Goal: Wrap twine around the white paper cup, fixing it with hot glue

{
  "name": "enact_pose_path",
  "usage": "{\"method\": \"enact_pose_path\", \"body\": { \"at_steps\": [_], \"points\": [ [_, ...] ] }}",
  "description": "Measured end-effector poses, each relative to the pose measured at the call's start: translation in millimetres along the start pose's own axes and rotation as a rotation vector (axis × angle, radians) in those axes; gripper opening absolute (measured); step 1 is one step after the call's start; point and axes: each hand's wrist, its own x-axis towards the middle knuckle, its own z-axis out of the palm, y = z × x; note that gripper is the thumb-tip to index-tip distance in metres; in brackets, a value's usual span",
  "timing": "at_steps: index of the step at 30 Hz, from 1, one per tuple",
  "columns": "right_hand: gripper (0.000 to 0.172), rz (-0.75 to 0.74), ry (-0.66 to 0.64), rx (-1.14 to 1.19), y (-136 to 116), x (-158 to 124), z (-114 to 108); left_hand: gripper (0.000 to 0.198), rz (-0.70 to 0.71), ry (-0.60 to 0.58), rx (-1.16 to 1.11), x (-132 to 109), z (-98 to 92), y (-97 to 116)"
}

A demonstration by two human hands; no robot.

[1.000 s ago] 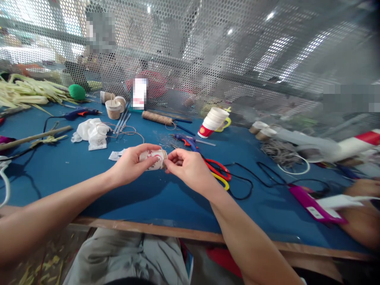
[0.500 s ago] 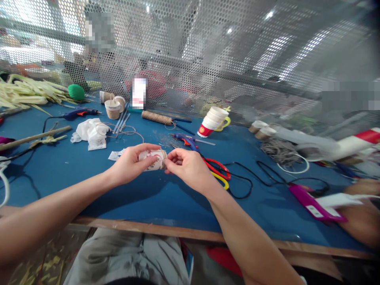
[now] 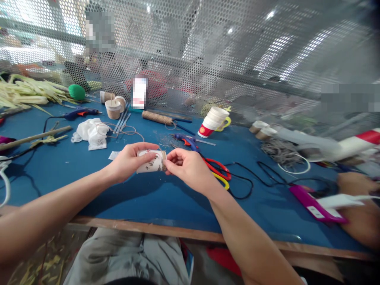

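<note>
My left hand (image 3: 129, 160) is wrapped round a small white paper cup (image 3: 151, 162) with red print, held on its side above the blue table (image 3: 89, 186). A band of brown twine circles the cup's right end. My right hand (image 3: 185, 166) pinches at that twine-wrapped end with thumb and fingertips. Both hands hover just above the tabletop, near its middle.
Red and yellow scissors (image 3: 218, 171) and a blue glue gun (image 3: 185, 140) lie right of my hands. A twine spool (image 3: 157, 117), a stack of cups (image 3: 212, 121), twine-wrapped cups (image 3: 113, 109), white cloth (image 3: 90, 132), black cables and a perforated screen (image 3: 208, 47) stand beyond. Another person's hand (image 3: 356, 198) is at right.
My left hand has turned the cup a little, so more of its white side with print now faces me. The other person's hand at right has shifted slightly.
</note>
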Motion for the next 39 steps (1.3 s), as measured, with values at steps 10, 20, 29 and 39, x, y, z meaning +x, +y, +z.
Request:
{"method": "enact_pose_path", "body": {
  "at_steps": [10,20,29,39],
  "points": [
    [0.008,0.010,0.028,-0.068,-1.5,-0.2,2.1,0.041,0.073,0.008,0.146,0.0,-0.6,-1.6],
    [0.014,0.043,-0.076,0.133,-2.1,2.4,-6.0,0.033,-0.173,0.002,-0.237,2.3,1.1,4.8],
    [0.013,0.048,-0.036,0.098,0.8,3.5,-4.1,0.039,0.123,-0.001,0.196,-1.3,1.2,0.4],
    [0.010,0.059,-0.013,-0.007,-0.5,2.4,-1.8,0.037,0.230,0.009,0.398,-3.4,3.8,-2.6]
  ]
}}
